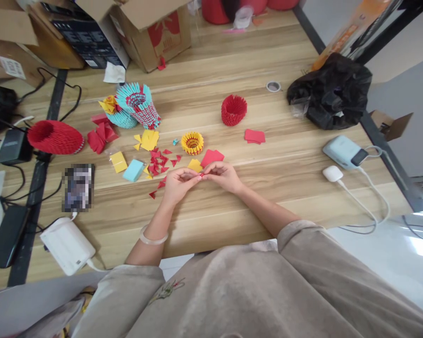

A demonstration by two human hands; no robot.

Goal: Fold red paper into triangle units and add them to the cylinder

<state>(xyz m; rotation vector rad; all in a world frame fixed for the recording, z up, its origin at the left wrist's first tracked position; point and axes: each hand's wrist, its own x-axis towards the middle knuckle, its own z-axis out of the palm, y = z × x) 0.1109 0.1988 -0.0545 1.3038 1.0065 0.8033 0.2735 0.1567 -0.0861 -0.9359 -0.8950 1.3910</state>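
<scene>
My left hand [179, 184] and my right hand [224, 176] meet over the front of the table, fingertips pinched on a small red paper piece [202, 174], mostly hidden by the fingers. Just beyond them lie red paper sheets [212, 157] and yellow paper sheets [195, 165]. Folded red paper triangles [155, 162] are scattered left of my left hand. Farther back stands a yellow and red ring of folded paper [192, 143]. A red folded-paper cup [234, 111] is behind it to the right, with more red sheets [254, 136] nearby.
Blue paper sheets [134, 170], a phone [78, 188] and a white power bank [68, 245] lie left. Turquoise-and-red paper vase [141, 105] and red paper vase [55, 136] stand behind. At right are a black plastic bag [333, 94] and a pale blue power bank [343, 151] with cables.
</scene>
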